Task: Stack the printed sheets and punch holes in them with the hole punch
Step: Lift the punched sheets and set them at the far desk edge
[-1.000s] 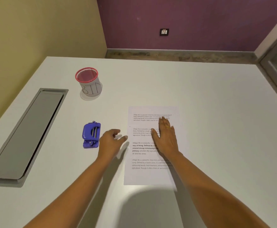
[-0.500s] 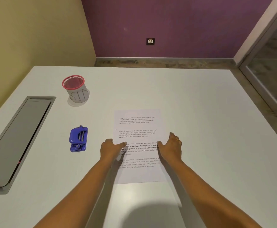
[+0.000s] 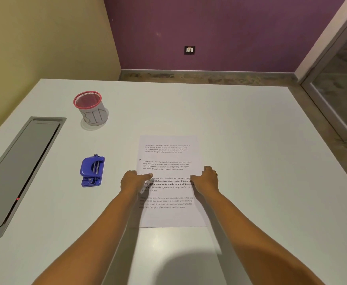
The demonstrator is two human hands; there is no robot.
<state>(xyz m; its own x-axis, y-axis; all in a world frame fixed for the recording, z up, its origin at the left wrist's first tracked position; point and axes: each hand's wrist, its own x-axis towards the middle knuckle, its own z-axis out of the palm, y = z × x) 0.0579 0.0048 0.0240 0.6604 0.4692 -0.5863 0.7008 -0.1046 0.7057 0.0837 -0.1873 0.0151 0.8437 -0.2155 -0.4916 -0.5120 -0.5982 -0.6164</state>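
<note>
On the white table [image 3: 250,140], the left hand [image 3: 132,181] and right hand [image 3: 206,178] are gripping the printed sheets' [image 3: 168,155] side edges mid-surface; the blue hole punch [image 3: 92,170] is lying toward the left edge.

Printed sheets [image 3: 168,157] flat; blue hole punch [image 3: 92,171] left.

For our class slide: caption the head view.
Both hands, left and right, grip the printed sheets beside a blue hole punch.
</note>
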